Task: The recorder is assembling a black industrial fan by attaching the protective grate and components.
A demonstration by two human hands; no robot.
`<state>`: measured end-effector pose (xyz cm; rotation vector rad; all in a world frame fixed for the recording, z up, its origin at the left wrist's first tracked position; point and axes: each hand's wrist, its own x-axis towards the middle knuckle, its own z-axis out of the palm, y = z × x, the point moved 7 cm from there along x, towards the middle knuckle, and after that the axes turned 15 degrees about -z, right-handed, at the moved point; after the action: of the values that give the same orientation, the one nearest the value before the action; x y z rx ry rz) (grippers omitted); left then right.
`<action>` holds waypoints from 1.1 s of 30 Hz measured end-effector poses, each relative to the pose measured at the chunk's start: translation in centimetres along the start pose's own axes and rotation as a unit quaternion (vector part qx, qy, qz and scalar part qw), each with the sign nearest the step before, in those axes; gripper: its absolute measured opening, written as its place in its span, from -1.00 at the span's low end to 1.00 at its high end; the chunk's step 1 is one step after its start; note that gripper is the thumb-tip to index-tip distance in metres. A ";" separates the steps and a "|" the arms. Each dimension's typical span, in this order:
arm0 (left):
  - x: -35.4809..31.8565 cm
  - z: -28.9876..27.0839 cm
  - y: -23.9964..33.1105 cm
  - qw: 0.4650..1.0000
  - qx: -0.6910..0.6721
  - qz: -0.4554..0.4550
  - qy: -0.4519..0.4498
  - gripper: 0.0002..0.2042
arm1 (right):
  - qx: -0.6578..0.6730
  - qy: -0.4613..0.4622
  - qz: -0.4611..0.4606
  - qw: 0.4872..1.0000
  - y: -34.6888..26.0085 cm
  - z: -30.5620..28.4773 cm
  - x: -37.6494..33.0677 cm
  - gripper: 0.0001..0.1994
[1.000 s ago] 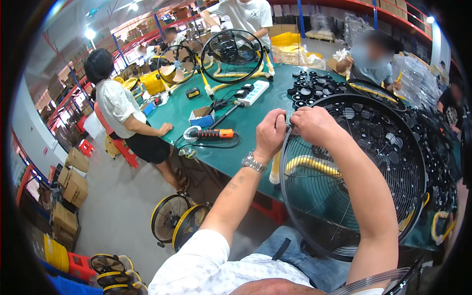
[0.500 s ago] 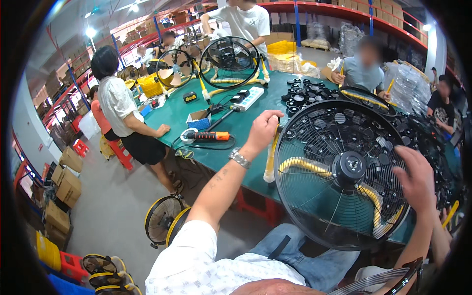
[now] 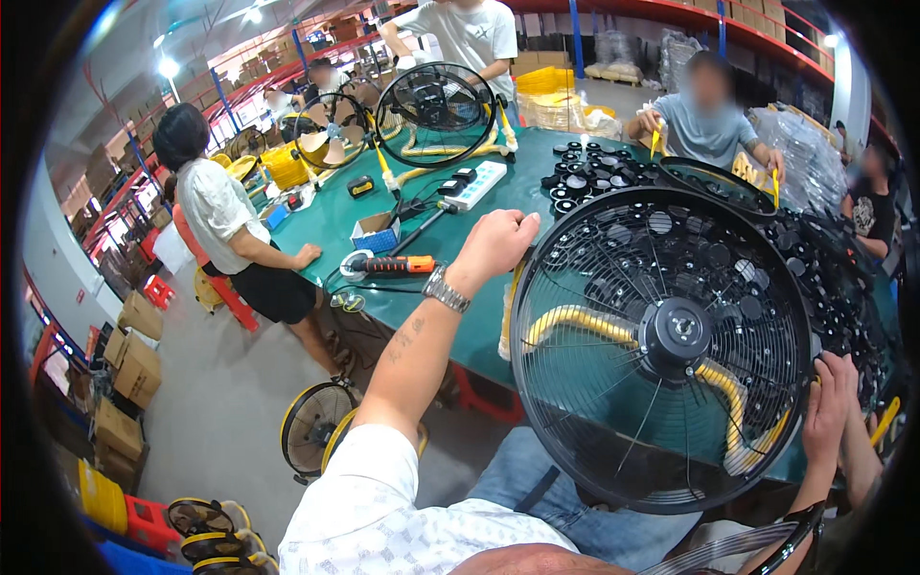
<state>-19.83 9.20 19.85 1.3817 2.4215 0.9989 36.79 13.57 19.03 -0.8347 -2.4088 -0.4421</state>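
Note:
In front of me a large black fan [image 3: 682, 331] stands tilted, its round wire guard facing me. Through the wires shows its bent yellow stand tube [image 3: 580, 318], partly wrapped in clear film. My left hand [image 3: 500, 243] is closed at the guard's upper left edge, by the top of a yellow stand post [image 3: 510, 311]; its fingertips are hidden. At the guard's right rim my right hand [image 3: 826, 398] has its fingers pressed together around the edge, where a bit of yellow shows. The fan's black hub [image 3: 678, 331] sits between my hands.
Many small black round parts [image 3: 604, 177] are heaped behind and right of the fan. An orange-and-black tool [image 3: 398, 264], a small blue box [image 3: 374, 233] and a white power strip [image 3: 477, 186] lie leftward. Co-workers stand or sit around the green table [image 3: 436, 316]; more fans [image 3: 436, 113] stand farther back.
My right hand has moved from in front of the guard, fingers spread, down to its right rim and closed there. The fan appears slightly farther left. Across the table, a co-worker has raised yellow pieces.

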 end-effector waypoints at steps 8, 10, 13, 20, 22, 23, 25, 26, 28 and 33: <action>-3.8 0.6 -1.3 0.896 -0.265 0.255 0.247 -0.81 | 0.156 -0.240 0.250 0.925 8.5 3.8 2.7 -0.46; -3.8 1.0 -1.9 0.895 -0.274 0.241 0.255 -0.81 | 0.154 -0.233 0.286 0.917 8.6 3.4 3.4 -0.45; -3.4 0.5 -1.5 0.903 -0.304 0.238 0.189 -0.80 | 0.213 0.043 0.251 0.943 6.5 -0.1 3.5 -0.56; 0.2 0.7 -0.8 0.995 -0.088 0.036 -0.040 -0.64 | -0.017 -0.010 -0.008 1.000 1.6 0.9 -1.6 -0.65; 0.3 1.1 -1.4 0.978 -0.205 0.044 -0.020 -0.65 | -0.005 0.008 -0.004 1.000 3.0 1.8 -1.8 -0.68; -0.1 1.4 -1.7 0.970 -0.233 0.065 0.008 -0.66 | 0.047 -0.006 0.060 0.997 4.8 2.3 -1.6 -0.70; -1.4 1.4 -2.0 0.942 -0.265 0.180 0.099 -0.70 | 0.151 -0.064 0.225 0.960 8.3 3.4 -1.4 -0.72; -1.7 1.7 -2.2 0.924 -0.291 0.210 0.132 -0.74 | 0.197 -0.075 0.268 0.940 9.4 4.1 -0.6 -0.70; -2.8 1.9 -2.5 0.875 -0.337 0.284 0.201 -0.78 | 0.515 -0.211 0.238 0.796 8.1 6.2 1.7 -0.66; -3.3 1.4 -2.1 0.903 -0.335 0.235 0.133 -0.73 | 0.191 0.042 0.198 0.960 7.3 0.6 2.1 -0.61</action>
<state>-18.85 6.46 16.96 1.6326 1.6020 2.0074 39.90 20.33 20.66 -1.0560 -2.0778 0.1389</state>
